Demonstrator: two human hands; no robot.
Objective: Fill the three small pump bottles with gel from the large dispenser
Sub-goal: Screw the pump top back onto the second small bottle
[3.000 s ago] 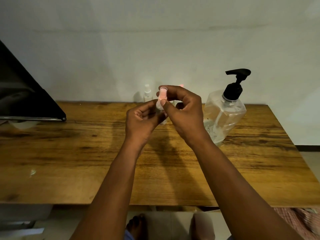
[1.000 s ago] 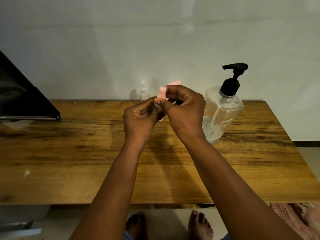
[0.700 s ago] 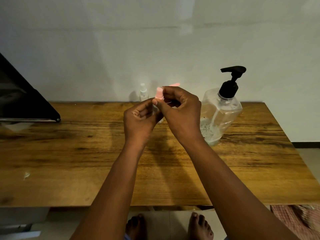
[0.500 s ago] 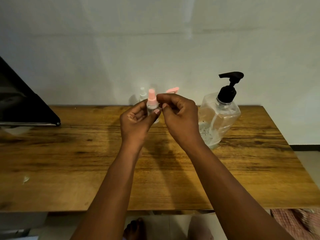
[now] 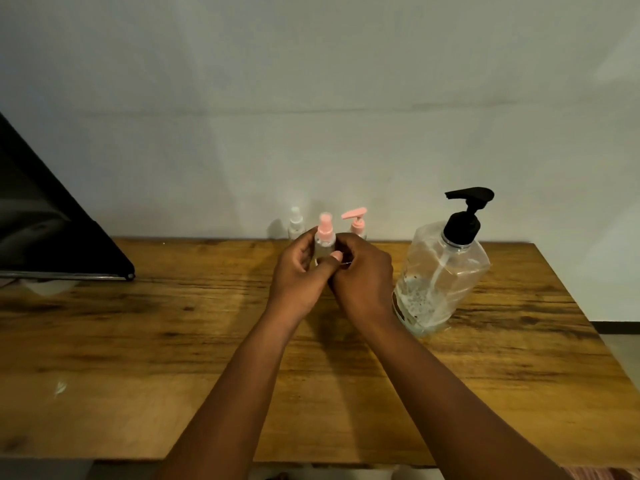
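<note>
Head view: both hands are gripping one small pink-capped bottle [image 5: 325,241] upright. Left hand [image 5: 300,278] and right hand [image 5: 363,275] are curling round it.

Wooden bench [image 5: 138,358], dark grain streaks, against pale wall [image 5: 311,116]. Black slanted panel [image 5: 41,230] at far left, metal lower edge overhanging bench. Small white fleck [image 5: 59,388] on bench, front left. Dark skirting [image 5: 614,327] far right.

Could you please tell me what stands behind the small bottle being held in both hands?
Behind the held pink-topped bottle, against the wall: a white-topped small bottle and a pink pump bottle. The left hand and right hand cover their bases.
</note>
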